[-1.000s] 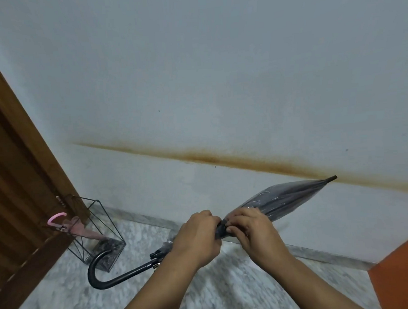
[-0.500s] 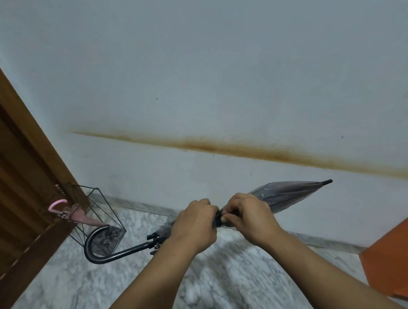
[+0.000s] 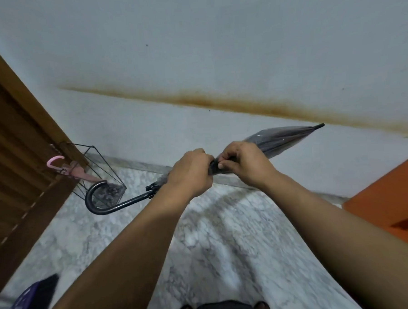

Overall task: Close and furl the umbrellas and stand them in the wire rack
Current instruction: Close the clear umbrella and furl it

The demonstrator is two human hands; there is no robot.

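So I've got the clear umbrella (image 3: 280, 139) held sideways in front of me, crook handle (image 3: 99, 202) pointing left toward the door, tip off to the right against the wall. My left hand (image 3: 190, 174) is wrapped round the folded canopy and my right hand (image 3: 243, 163) is curled tight against it right beside the left, fingers pinching what I think is the tie strap, though it's too small to be sure. Compared to a second ago the umbrella has levelled out a lot, the tip has dropped from pointing up-right to nearly flat, and the handle has drifted left until it sits in front of the wire rack (image 3: 99, 169). My hands haven't really shifted on it, so I reckon I'm just finishing the wrap and already swinging it toward the rack. The pink umbrella (image 3: 73, 169) is already in there, leaning on the door side, so that one's done. There's also a dark blue umbrella (image 3: 28, 303) poking in at the near left on the floor, probably next up.
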